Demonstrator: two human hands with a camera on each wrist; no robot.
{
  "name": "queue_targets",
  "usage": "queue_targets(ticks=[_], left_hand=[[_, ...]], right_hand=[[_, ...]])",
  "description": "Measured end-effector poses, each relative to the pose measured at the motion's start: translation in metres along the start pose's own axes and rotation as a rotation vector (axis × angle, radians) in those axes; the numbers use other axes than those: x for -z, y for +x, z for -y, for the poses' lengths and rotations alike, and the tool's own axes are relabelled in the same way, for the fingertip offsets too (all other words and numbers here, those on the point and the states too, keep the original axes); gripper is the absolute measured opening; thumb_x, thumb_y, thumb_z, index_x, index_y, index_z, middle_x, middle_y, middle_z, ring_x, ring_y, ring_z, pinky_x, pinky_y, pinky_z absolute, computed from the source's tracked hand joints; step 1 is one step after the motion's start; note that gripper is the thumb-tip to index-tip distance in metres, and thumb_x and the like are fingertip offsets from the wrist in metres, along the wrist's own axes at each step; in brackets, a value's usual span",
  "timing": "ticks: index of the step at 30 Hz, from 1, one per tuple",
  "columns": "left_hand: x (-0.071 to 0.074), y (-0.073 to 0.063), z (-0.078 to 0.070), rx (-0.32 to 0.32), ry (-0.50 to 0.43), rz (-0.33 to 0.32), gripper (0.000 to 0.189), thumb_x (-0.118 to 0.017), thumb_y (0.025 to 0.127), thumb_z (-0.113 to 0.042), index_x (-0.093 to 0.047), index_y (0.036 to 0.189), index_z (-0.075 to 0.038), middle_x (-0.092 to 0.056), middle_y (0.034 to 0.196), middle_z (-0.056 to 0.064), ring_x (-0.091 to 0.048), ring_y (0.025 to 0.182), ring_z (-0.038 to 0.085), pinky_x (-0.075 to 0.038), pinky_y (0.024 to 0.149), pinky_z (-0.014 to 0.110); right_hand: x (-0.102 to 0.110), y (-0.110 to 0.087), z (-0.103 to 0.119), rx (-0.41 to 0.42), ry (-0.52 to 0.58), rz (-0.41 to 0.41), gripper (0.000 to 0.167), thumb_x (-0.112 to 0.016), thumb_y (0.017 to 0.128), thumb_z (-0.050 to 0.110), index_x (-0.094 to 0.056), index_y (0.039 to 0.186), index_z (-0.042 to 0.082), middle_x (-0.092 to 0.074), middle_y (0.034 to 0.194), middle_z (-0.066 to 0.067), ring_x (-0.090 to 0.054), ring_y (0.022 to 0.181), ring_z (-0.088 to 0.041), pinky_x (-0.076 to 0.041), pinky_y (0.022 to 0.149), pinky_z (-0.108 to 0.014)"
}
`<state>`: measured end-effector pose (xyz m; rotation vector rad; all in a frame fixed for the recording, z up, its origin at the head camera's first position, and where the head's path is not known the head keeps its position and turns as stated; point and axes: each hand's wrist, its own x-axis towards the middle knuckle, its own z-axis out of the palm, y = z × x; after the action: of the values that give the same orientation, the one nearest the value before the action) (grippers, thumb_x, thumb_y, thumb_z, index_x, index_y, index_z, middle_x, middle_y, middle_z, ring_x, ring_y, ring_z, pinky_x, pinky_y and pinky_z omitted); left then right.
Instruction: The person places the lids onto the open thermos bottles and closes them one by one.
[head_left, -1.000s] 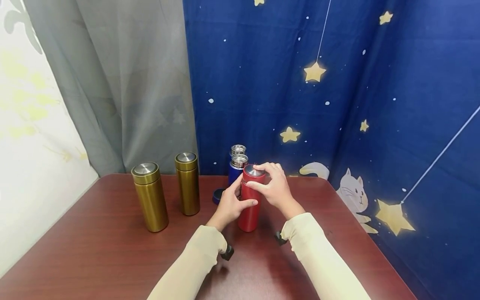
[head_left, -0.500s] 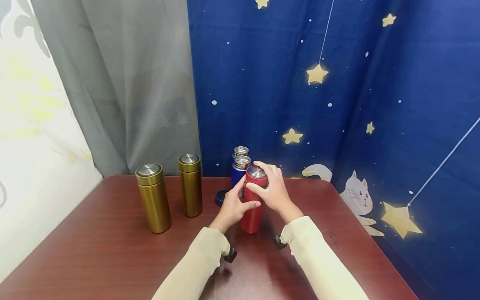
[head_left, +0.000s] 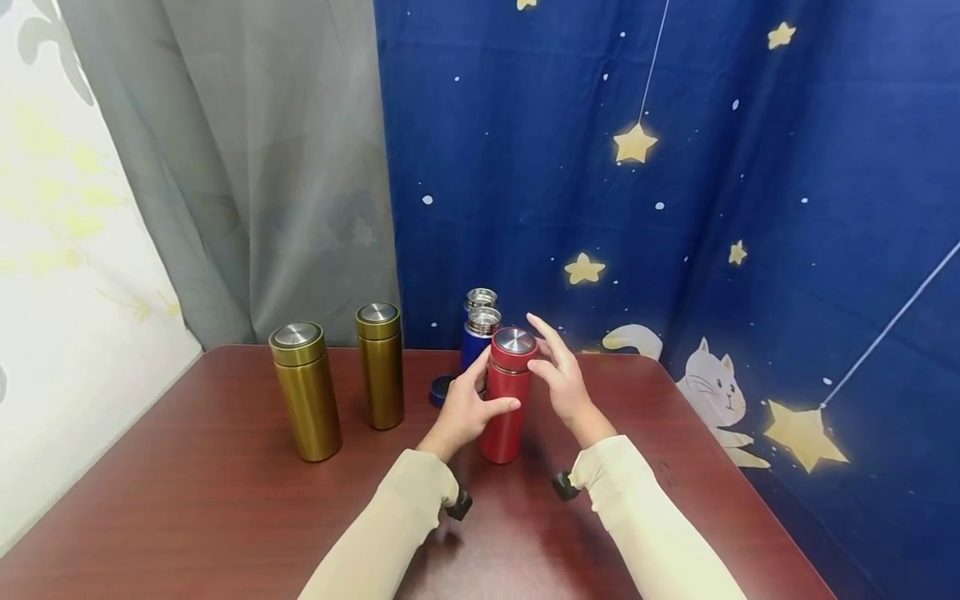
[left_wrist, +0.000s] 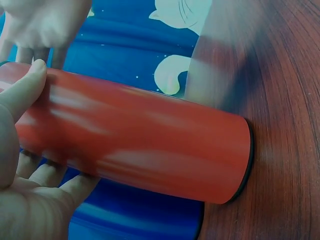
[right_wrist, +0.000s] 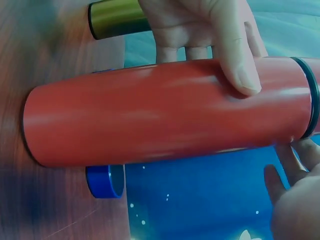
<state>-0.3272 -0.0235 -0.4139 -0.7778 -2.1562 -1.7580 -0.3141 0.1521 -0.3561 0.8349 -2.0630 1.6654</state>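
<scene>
A red thermos flask [head_left: 504, 425] with a red lid [head_left: 514, 348] and shiny steel top stands upright on the table. My left hand [head_left: 463, 412] grips the body below the lid, thumb across the near side and fingers round the left and back. My right hand [head_left: 566, 379] is at the right of the lid, fingers spread and lifted off the top, thumb tip right at the lid's lower edge. A dark ring [right_wrist: 311, 97] marks the join of lid and body in the right wrist view. Behind stand two blue flasks, the nearer [head_left: 476, 343] uncapped with a bare steel mouth.
Two gold flasks with lids on, one nearer [head_left: 307, 408] and one farther [head_left: 382, 375], stand to the left on the brown wooden table [head_left: 187, 500]. A blue lid [head_left: 441, 390] lies left of the blue flasks. Curtains hang beyond the table's back edge.
The right hand has loosened from the red lid and moved slightly right, its fingers straightening. The left hand keeps its hold on the red flask, which stays put.
</scene>
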Motion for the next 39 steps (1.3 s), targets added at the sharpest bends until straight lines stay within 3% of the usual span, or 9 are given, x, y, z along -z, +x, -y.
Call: queue_targets(ticks=[8, 12, 15, 20, 24, 33, 39], left_hand=[[-0.001, -0.001, -0.004, 0.022, -0.009, -0.005, 0.093, -0.083, 0.078, -0.013, -0.029, 0.154, -0.017, -0.048, 0.145, 0.009, -0.052, 0.126, 0.028, -0.046, 0.098, 0.044], [0.003, -0.006, -0.023, 0.016, -0.026, 0.004, 0.09, -0.08, 0.08, -0.006, -0.029, 0.153, -0.008, -0.047, 0.144, 0.016, -0.051, 0.126, 0.034, -0.044, 0.099, 0.049], [0.005, -0.01, -0.038, 0.016, -0.028, 0.017, 0.088, -0.079, 0.08, -0.004, -0.028, 0.152, -0.003, -0.046, 0.144, 0.019, -0.05, 0.127, 0.035, -0.044, 0.1, 0.048], [0.005, -0.011, -0.042, 0.002, -0.029, 0.016, 0.088, -0.079, 0.079, -0.002, -0.029, 0.151, -0.002, -0.047, 0.143, 0.02, -0.051, 0.126, 0.035, -0.044, 0.1, 0.047], [0.005, -0.01, -0.041, -0.008, -0.035, 0.012, 0.089, -0.08, 0.078, -0.001, -0.03, 0.151, -0.002, -0.048, 0.143, 0.02, -0.051, 0.125, 0.035, -0.043, 0.101, 0.048], [0.006, -0.008, -0.042, 0.004, -0.031, 0.014, 0.089, -0.08, 0.078, -0.002, -0.029, 0.152, -0.004, -0.048, 0.143, 0.019, -0.051, 0.126, 0.034, -0.044, 0.1, 0.048], [0.005, -0.011, -0.043, 0.024, -0.016, 0.012, 0.089, -0.08, 0.079, -0.003, -0.029, 0.152, -0.004, -0.046, 0.144, 0.019, -0.049, 0.128, 0.035, -0.043, 0.101, 0.047]], right_hand=[[-0.001, -0.015, 0.035, 0.012, -0.068, -0.164, 0.045, -0.045, 0.092, -0.008, -0.045, 0.137, -0.012, -0.054, 0.13, -0.03, -0.054, 0.117, -0.044, -0.041, 0.101, -0.055], [-0.002, -0.018, 0.035, 0.023, -0.053, -0.215, 0.041, -0.045, 0.093, -0.008, -0.048, 0.134, -0.012, -0.06, 0.118, -0.033, -0.056, 0.114, -0.044, -0.04, 0.101, -0.055], [-0.004, -0.016, 0.033, 0.005, -0.035, -0.214, 0.04, -0.046, 0.094, -0.005, -0.048, 0.134, -0.012, -0.059, 0.119, -0.033, -0.054, 0.116, -0.043, -0.041, 0.102, -0.052], [-0.007, -0.008, 0.03, -0.04, 0.017, -0.084, 0.046, -0.042, 0.099, 0.004, -0.038, 0.143, -0.008, -0.047, 0.137, -0.031, -0.042, 0.13, -0.041, -0.034, 0.108, -0.051], [-0.009, -0.005, 0.031, -0.038, 0.032, -0.019, 0.048, -0.036, 0.101, 0.008, -0.033, 0.146, -0.008, -0.039, 0.144, -0.028, -0.039, 0.132, -0.042, -0.03, 0.11, -0.053], [-0.007, -0.012, 0.01, 0.007, 0.022, -0.153, 0.043, -0.041, 0.101, 0.009, -0.043, 0.141, -0.006, -0.048, 0.14, -0.024, -0.049, 0.126, -0.038, -0.033, 0.109, -0.051], [-0.009, -0.027, 0.03, 0.034, -0.012, -0.231, 0.038, -0.041, 0.099, 0.002, -0.047, 0.135, -0.011, -0.056, 0.125, -0.033, -0.053, 0.119, -0.043, -0.037, 0.107, -0.047]])
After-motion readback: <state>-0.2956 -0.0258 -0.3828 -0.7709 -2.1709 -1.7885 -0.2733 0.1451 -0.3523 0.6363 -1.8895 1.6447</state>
